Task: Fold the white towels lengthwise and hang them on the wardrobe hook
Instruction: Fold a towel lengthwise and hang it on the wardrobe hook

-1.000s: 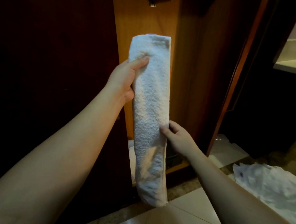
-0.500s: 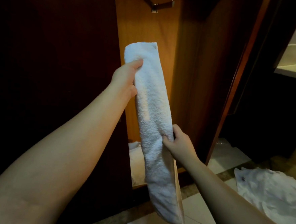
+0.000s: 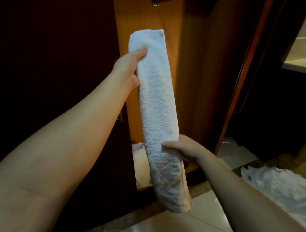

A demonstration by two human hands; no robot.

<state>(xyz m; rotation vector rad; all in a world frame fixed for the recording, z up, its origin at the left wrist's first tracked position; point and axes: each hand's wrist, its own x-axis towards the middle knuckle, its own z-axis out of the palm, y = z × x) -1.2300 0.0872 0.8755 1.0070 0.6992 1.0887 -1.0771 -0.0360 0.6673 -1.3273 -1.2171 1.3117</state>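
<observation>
Holding the folded white towel [image 3: 155,116] tight, left hand [image 3: 128,68] pinching its top and right hand [image 3: 184,148] lower down, we think lifting it to the hook [image 3: 155,2] comes next.

Dim, warm light — brighter from the right, soft grainy blur, wide-angle edge distortion

A white terry towel [image 3: 156,105] against an orange-brown wood wardrobe [image 3: 193,64], dark maroon door [image 3: 54,36], and pale cream floor tiles [image 3: 186,230].
</observation>
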